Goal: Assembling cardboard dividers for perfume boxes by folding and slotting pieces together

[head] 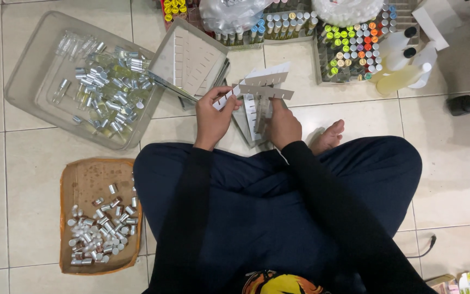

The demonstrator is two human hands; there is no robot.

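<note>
A person sits cross-legged on the tiled floor (452, 163). At the floor's far left lies a clear plastic tub (28, 92) of small glass vials; nearer, a brown cardboard tray (82, 179) of silver caps. Between the knees, both hands work slotted white cardboard dividers (262, 87): the left hand (212, 117) pinches one strip's end, the right hand (282, 124) grips the upright pieces.

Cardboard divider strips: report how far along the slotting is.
Done: several slotted strips already interlock into a partial grid. In hand: the left hand pinches a strip's end while the right hand steadies the grid over a small box. Left: more strips lie loose in the grey tray.
</note>
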